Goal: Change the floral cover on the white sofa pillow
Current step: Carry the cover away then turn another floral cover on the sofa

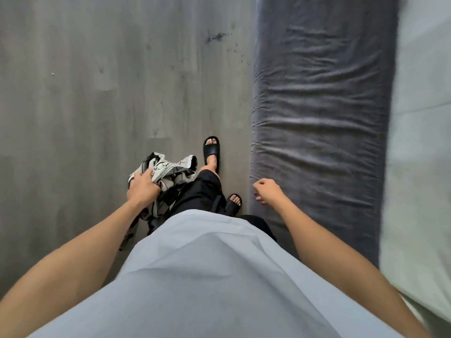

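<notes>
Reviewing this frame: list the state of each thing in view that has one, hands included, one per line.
Patterned cover: bunched up, off any pillow, hanging from the left hand.
Left hand: grips the cover.
Right hand: loosely curled, holds nothing, beside the grey sofa edge.
Grey sofa edge: fabric wrinkled, nothing lying on it.
Black slippers: worn, one foot ahead of the other on the grey floor.
</notes>
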